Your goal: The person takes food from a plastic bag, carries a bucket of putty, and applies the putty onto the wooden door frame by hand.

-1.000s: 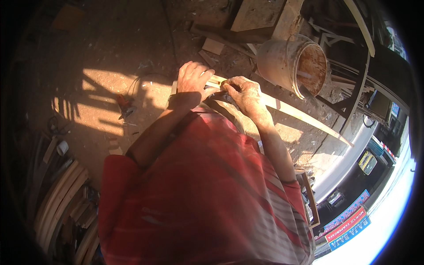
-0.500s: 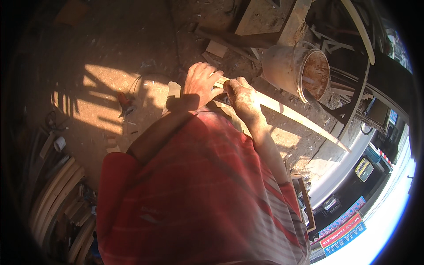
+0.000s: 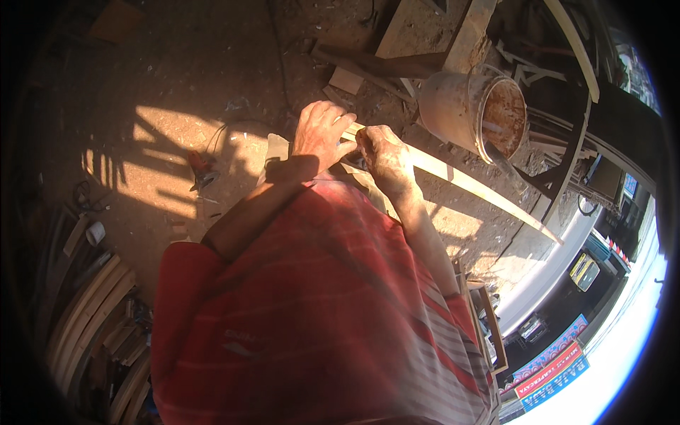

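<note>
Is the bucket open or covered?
Open: the bucket has no lid over its mouth, and its stained inside shows.

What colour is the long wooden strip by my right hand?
The long wooden strip is pale yellowish tan; it shows best in the head view.

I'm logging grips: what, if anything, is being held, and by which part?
A long, pale wooden strip, near its left end, by the left hand; the right hand is close beside, but whether it grips anything cannot be told.
</note>
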Demonstrator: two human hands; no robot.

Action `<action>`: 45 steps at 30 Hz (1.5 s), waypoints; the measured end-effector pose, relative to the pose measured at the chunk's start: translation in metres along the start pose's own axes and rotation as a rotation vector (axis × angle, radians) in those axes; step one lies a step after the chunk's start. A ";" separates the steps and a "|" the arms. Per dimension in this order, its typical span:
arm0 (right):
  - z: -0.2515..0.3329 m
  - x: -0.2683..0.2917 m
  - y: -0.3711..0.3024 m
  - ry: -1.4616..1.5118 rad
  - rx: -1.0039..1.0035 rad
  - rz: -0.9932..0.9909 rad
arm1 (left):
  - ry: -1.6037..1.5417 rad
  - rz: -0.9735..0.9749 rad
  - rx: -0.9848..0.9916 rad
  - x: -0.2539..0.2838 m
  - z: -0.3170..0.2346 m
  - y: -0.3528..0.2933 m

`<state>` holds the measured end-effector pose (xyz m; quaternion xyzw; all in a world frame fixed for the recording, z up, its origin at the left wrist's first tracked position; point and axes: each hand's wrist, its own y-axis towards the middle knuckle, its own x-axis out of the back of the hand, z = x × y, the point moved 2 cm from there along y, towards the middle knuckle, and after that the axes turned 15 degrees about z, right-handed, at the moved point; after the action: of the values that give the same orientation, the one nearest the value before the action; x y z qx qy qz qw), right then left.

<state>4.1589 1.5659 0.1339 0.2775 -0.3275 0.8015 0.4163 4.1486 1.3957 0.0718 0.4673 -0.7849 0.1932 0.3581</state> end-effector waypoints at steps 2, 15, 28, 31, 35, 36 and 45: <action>0.001 0.000 0.002 0.003 0.006 -0.010 | -0.005 -0.013 0.006 0.000 0.000 0.000; -0.004 -0.007 -0.021 -0.054 -0.028 -0.085 | -0.055 0.023 -0.042 0.013 -0.002 -0.002; -0.010 -0.024 -0.027 -0.141 -0.028 -0.223 | -0.051 -0.014 0.083 0.008 -0.011 0.005; -0.013 -0.024 -0.027 -0.172 -0.031 -0.150 | -0.052 -0.018 0.100 0.006 -0.011 0.005; -0.018 -0.024 -0.037 -0.152 -0.011 -0.143 | -0.062 -0.016 0.092 0.000 -0.005 0.005; -0.019 -0.026 -0.040 -0.199 0.004 -0.129 | -0.048 -0.024 0.111 0.000 -0.009 0.005; -0.012 -0.021 -0.022 -0.121 -0.100 -0.079 | -0.083 0.045 0.069 0.015 -0.010 0.004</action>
<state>4.1861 1.5747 0.1181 0.3170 -0.3804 0.7491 0.4401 4.1444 1.3947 0.0899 0.4694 -0.8022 0.2087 0.3043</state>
